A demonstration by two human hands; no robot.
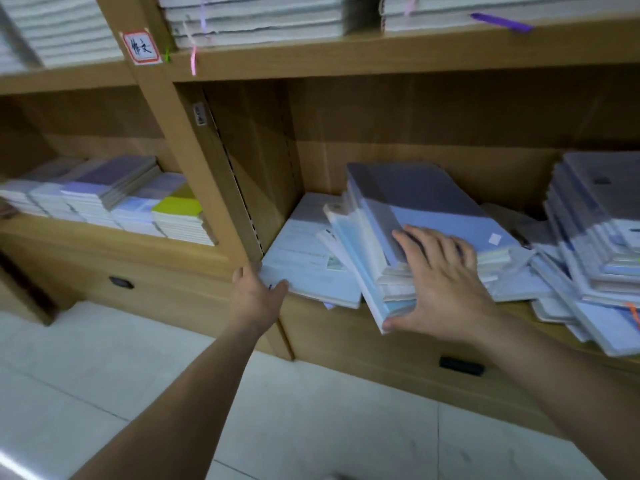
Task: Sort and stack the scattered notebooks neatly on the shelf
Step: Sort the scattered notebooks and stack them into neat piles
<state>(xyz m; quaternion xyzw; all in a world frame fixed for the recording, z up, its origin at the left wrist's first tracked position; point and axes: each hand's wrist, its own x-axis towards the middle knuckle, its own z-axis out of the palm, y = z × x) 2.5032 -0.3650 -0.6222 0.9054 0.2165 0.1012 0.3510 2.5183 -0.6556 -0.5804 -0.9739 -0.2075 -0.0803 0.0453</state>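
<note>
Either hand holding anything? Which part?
Left hand pinches the flat pale notebook by its front-left corner. Right hand grips the tilted notebook stack at its front edge, thumb below, fingers on top.

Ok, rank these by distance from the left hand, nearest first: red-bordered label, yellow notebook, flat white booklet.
1. Flat white booklet, at the left hand, in its grip.
2. Yellow notebook, left compartment.
3. Red-bordered label, up on the upright post.
</note>
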